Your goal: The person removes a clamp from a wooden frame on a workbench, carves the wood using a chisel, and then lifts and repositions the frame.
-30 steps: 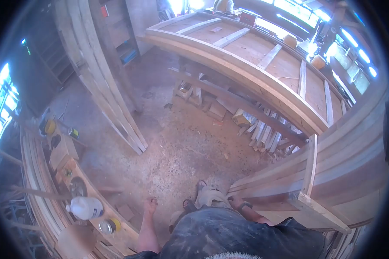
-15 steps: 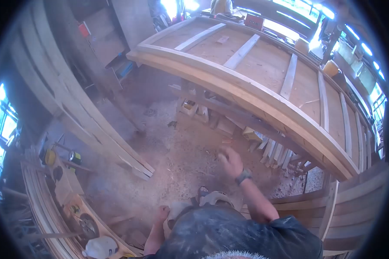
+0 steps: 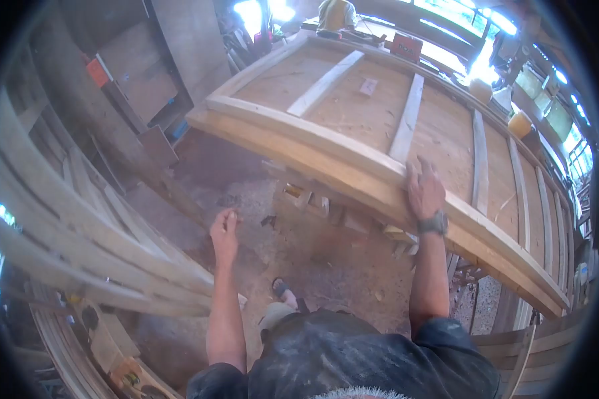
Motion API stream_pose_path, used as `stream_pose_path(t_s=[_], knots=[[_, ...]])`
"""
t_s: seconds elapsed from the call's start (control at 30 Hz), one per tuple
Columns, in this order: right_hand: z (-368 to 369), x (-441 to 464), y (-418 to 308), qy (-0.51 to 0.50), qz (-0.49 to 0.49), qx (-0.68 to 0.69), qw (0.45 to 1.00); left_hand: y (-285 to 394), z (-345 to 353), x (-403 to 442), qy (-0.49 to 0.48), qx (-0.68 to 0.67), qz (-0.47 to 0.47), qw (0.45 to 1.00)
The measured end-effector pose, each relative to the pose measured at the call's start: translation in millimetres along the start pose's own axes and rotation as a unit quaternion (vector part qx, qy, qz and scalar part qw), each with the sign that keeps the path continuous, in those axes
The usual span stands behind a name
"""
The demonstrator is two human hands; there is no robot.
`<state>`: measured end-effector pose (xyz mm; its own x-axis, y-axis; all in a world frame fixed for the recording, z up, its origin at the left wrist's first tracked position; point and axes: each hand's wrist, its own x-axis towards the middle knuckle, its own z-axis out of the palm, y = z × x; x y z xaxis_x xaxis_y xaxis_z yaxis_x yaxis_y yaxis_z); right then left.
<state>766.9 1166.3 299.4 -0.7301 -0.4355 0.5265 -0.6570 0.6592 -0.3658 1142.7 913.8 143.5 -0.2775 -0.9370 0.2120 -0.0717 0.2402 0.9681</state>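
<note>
My right hand [image 3: 426, 191], with a watch on its wrist, rests on the near rail of a large wooden frame [image 3: 326, 143]. Its fingers stretch over the rail's top and are slightly apart. Pale slats [image 3: 406, 118] cross the panel inside that frame. In front of my body, left of the frame, my left hand [image 3: 225, 229] is raised with the fingers curled together. Whatever may be between them is too small to make out. It touches neither the frame nor the long boards beside it.
Long pale boards [image 3: 113, 233] slant down on the left. Below the frame lie wooden offcuts [image 3: 306, 199] on the dusty floor [image 3: 246, 183]. More boards [image 3: 546, 356] stand at lower right. A red box [image 3: 406, 48] sits beyond the frame, and a person [image 3: 336, 14] is at the far end.
My right hand has moved from the air over the floor onto the frame's rail. My left hand has risen and moved forward. The view has shifted, and the frame looks nearer.
</note>
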Motion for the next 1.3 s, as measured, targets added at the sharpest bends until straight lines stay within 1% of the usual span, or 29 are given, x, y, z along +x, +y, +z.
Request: stream_pose_path(t_s=[0.03,0.1,0.13,0.2,0.23,0.3,0.33,0.4,0.43,0.5,0.53,0.6,0.63,0.7,0.73,0.77,0.8,0.83,0.9,0.97,1.03,1.07,1.13,1.23,1.27,1.3], knots=[[6.2,1.8,-4.8,0.002,-0.002,-0.006,1.0,13.1,-0.4,29.6,-0.001,-0.006,-0.001,1.0],[13.3,0.6,-9.2,0.016,0.03,-0.062,0.998,40.4,-1.2,79.5,0.032,-0.062,0.03,0.997],[16.5,2.7,-10.2,0.017,0.03,-0.066,0.997,50.9,0.6,103.8,0.03,-0.066,0.028,0.997],[19.7,6.0,-11.3,-0.001,0.073,-0.13,0.989,67.5,2.7,146.3,0.04,-0.076,0.088,0.992],[19.9,4.1,-13.7,-0.001,0.076,-0.133,0.988,72.1,4.5,164.1,0.036,-0.076,0.086,0.993],[18.5,4.5,-19.4,0.036,0.074,-0.129,0.988,83.1,12.4,201.2,-0.008,-0.083,0.158,0.984],[19.2,5.1,-20.2,0.041,0.075,-0.131,0.988,92.5,14.5,215.6,-0.01,-0.087,0.16,0.983],[22.0,6.0,-20.0,0.041,0.107,-0.131,0.985,107.1,17.5,239.9,-0.061,0.101,0.235,0.965],[23.0,5.6,-18.7,0.041,0.107,-0.133,0.984,107.5,21.6,253.3,-0.062,0.099,0.235,0.965],[24.9,6.7,-16.0,0.042,0.124,-0.106,0.986,106.9,29.9,279.9,-0.098,0.165,0.319,0.928],[24.5,7.0,-16.3,0.041,0.126,-0.107,0.985,104.3,32.2,288.6,-0.1,0.166,0.318,0.928],[22.4,8.0,-18.6,0.037,0.13,-0.105,0.985,101.5,38.5,309.7,-0.176,0.248,0.324,0.896],[26.8,8.8,-19.7,0.039,0.14,-0.105,0.984,98.2,44.6,327.5,-0.184,0.249,0.329,0.892],[24.6,7.6,-16.3,0.056,0.142,-0.07,0.986,97.8,45.2,340.7,-0.23,0.295,0.446,0.813],[27.6,6.4,-13.4,0.07,0.136,-0.072,0.986,100.5,45.4,348.2,-0.236,0.296,0.449,0.809],[28.8,3.1,-14.7,0.068,0.148,-0.071,0.984,103.5,44.1,354.4,-0.26,0.311,0.454,0.794],[27.7,5.0,-16.3,0.068,0.138,-0.065,0.986,105.3,46.0,362.1,-0.278,0.323,0.461,0.779],[26.0,7.0,-16.5,0.066,0.126,-0.063,0.988,101.8,48.2,368.2,-0.283,0.32,0.463,0.777],[26.8,6.1,-13.9,0.073,0.138,-0.06,0.986,94.3,50.8,379.2,-0.313,0.335,0.446,0.769],[28.6,3.0,-8.2,0.08,0.149,-0.053,0.984,89.3,51.5,383.7,-0.313,0.327,0.45,0.77],[27.3,-0.5,-1.3,0.05,0.139,-0.075,0.986,86.6,54.1,391.8,-0.316,0.319,0.455,0.769],[28.1,-0.7,-1.4,0.051,0.144,-0.078,0.985,84.7,55.9,394.9,-0.303,0.3,0.474,0.77],[28.3,-2.2,-0.4,0.064,0.115,-0.092,0.987,81.2,59.9,397.4,-0.294,0.275,0.493,0.771],[32.2,-2.1,1.0,0.096,0.123,-0.091,0.983,80.7,59.8,403.9,-0.293,0.256,0.505,0.771],[31.3,-2.1,2.2,0.096,0.125,-0.093,0.983,83.2,59.3,406.1,-0.278,0.258,0.518,0.767],[29.9,-0.6,3.8,0.113,0.141,-0.067,0.981,86.0,59.2,409.3,-0.263,0.259,0.531,0.763]])
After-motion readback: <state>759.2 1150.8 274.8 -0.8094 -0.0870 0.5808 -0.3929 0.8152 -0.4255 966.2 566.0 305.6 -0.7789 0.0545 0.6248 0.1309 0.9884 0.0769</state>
